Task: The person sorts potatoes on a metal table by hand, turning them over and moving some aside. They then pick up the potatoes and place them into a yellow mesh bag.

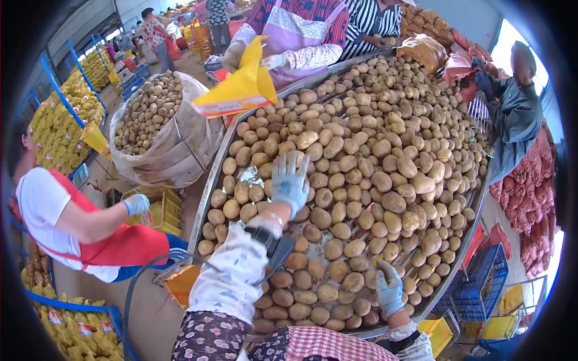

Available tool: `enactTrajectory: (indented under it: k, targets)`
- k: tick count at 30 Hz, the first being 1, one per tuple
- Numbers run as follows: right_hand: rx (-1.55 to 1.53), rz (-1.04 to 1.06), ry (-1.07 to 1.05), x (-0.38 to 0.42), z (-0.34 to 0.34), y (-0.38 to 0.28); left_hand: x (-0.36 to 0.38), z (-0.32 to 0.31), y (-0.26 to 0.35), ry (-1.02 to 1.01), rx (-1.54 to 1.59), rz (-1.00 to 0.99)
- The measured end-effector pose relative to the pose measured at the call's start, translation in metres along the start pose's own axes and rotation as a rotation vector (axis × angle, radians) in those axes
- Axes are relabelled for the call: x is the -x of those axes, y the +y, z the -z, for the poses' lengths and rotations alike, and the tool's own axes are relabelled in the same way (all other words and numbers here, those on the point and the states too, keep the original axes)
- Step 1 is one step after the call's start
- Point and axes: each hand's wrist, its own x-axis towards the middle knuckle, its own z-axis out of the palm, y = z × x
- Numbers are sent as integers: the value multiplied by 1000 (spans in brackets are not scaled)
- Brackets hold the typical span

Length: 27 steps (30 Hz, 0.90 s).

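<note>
Potatoes (pixel 385 162) lie heaped over a large metal-edged table (pixel 212 180). My left hand (pixel 289 183), in a light blue glove, rests on potatoes at the table's left side, fingers spread and holding nothing. At the near right, my right hand (pixel 389 289), also gloved, touches potatoes with its fingers apart; nothing shows in its grasp. Bare metal and pale scraps (pixel 250 175) show between potatoes beside my left hand.
Across the table a person holds a yellow bag (pixel 241 90). A person in a red apron (pixel 129 240) is at left, near a big sack of potatoes (pixel 150 114) and a yellow crate (pixel 165 210). Blue crates (pixel 481 283) stand at right, by another person (pixel 515 114).
</note>
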Motion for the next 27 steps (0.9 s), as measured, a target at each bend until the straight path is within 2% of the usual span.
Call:
enactTrajectory:
  k: [1, 2, 3, 4, 5, 6, 8, 9, 10, 11, 12, 13, 14, 15, 16, 20, 21, 23, 24, 25, 27]
  targets:
    - [-141, -78, -44, -7, 1, 0, -15, -25, -17, 1, 14, 4]
    - [-127, -84, -41, -14, 2, -6, -25, -53, -35, -75, -28, -1]
    - [-316, -211, -138, -24, 5, -17, -31, -71, -45, -153, -72, -9]
    - [-509, -341, -233, -32, 7, -27, -39, -65, -44, -160, -60, -8]
    - [-505, -351, -232, -40, 7, -33, -44, -57, -43, -278, 0, 7]
    - [-689, -406, -271, -49, 6, -38, -51, -42, -40, -398, 56, 22]
    - [-939, -454, -351, -69, -2, -46, -41, -5, -22, -328, 328, 184]
    - [-947, -456, -351, -79, -13, -51, -30, 6, -10, -154, 588, 27]
    - [-1180, -469, -294, -87, -26, -58, -10, 4, 5, -203, 810, -49]
    - [-1409, -480, -236, -94, -37, -62, -5, 28, 20, -209, 848, -237]
    - [-1622, -516, -274, -99, -46, -61, 2, 21, 20, -232, 695, -261]
    - [-1623, -521, -288, -103, -55, -55, 7, 9, 14, -252, 540, -285]
    - [-1431, -529, -299, -105, -64, -47, 8, -2, 1, -252, 536, -280]
    - [-1236, -534, -301, -104, -67, -43, 8, -13, -16, -339, 207, -212]
    - [-1407, -731, -326, -104, -61, -48, 4, -20, -28, -416, -121, -138]
    - [-1468, -696, -489, -108, -59, -57, -14, -22, -46, -572, -79, -121]
    - [-1408, -637, -529, -107, -61, -58, -15, -20, -44, -580, -78, -121]
    - [-1343, -569, -579, -108, -62, -57, -23, -13, -40, -718, -98, -109]
    - [-1230, -596, -579, -105, -62, -53, -16, -13, -37, -643, -105, -196]
    - [-1116, -620, -577, -105, -61, -50, -7, -15, -34, -639, -110, -191]
    - [-1041, -620, -584, -103, -59, -49, 18, -25, -30, -698, 151, -96]
